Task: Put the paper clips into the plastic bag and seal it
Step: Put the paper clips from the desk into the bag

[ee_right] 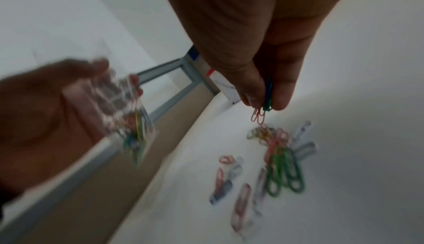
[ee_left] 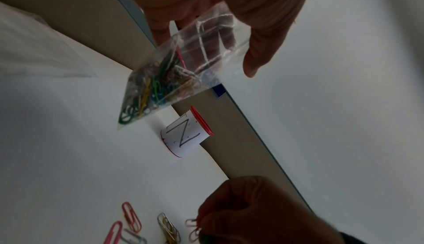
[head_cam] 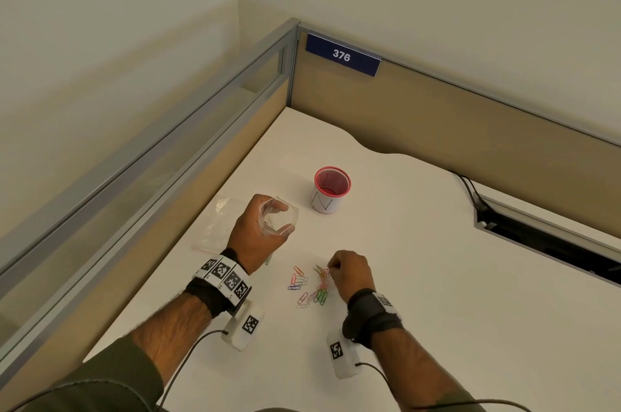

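My left hand (head_cam: 258,237) holds a small clear plastic bag (head_cam: 279,216) above the white desk, its mouth held open between thumb and fingers. In the left wrist view the bag (ee_left: 174,70) hangs with several coloured paper clips in its bottom corner. My right hand (head_cam: 349,272) is low over a loose pile of coloured paper clips (head_cam: 309,287) on the desk. The right wrist view shows its thumb and fingers pinching a few clips (ee_right: 263,106), red and green-blue, just above the pile (ee_right: 275,157).
A red-rimmed cup with a white paper label (head_cam: 331,190) stands behind the hands. Another clear plastic bag (head_cam: 215,223) lies flat left of my left hand. Partition walls (head_cam: 437,116) close the desk at back and left; a cable slot (head_cam: 544,237) opens at right.
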Demonstrator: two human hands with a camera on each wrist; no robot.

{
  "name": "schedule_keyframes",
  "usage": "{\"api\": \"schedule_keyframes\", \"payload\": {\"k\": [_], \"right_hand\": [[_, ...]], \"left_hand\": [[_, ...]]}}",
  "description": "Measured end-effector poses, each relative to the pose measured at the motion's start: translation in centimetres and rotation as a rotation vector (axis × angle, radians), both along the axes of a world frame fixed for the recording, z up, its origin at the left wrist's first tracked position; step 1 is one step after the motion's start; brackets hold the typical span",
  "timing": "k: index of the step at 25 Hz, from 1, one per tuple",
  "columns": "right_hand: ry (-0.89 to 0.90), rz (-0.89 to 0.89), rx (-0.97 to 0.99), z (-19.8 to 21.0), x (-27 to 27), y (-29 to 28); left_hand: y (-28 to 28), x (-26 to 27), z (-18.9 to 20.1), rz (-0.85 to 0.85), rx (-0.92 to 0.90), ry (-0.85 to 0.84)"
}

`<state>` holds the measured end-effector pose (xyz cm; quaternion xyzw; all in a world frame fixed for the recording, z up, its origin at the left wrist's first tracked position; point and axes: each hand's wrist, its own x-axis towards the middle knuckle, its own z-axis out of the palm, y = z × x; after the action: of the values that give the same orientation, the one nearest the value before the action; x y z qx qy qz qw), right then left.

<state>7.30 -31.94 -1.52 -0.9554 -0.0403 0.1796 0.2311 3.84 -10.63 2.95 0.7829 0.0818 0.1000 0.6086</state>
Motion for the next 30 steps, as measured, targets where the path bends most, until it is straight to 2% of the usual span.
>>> {"api": "schedule_keyframes", "payload": {"k": [5, 8, 11, 14, 19, 21, 25, 27, 30], "right_hand": [[-0.077, -0.234, 0.425, 6.0, 0.3, -1.1], [-0.156, -0.242, 0.607, 10.9, 0.6, -0.2], [-0.217, -0.157, 0.687, 14.4, 0.7, 1.6], [-0.265, -0.048, 0.578, 15.5, 0.6, 3.8], [-0.302, 0.121, 0.343, 14.6, 0.0, 5.9], [-0.311, 0.123, 0.346, 14.8, -0.1, 5.8], [-0.396, 0.029, 0.491, 14.9, 0.8, 4.1], [-0.406, -0.009, 0.451, 12.9, 2.1, 2.4], [-0.253, 0.013, 0.146, 7.2, 3.3, 0.2]], "left_hand": [[-0.6, 0.5, -0.3, -0.031, 0.007, -0.006], [-1.3, 0.8, -0.4, -0.050, 0.010, -0.007], [-1.9, 0.9, -0.5, -0.060, 0.004, -0.010], [-2.5, 1.0, -0.4, -0.081, 0.009, -0.027], [-3.2, 1.2, -0.2, -0.102, -0.024, 0.013], [-3.4, 1.3, -0.1, -0.100, -0.029, 0.011], [-3.3, 1.1, 0.2, -0.107, 0.034, -0.032], [-2.7, 0.9, 0.3, -0.098, 0.010, -0.041], [-1.5, 0.5, 0.4, -0.076, -0.003, -0.036]]}}
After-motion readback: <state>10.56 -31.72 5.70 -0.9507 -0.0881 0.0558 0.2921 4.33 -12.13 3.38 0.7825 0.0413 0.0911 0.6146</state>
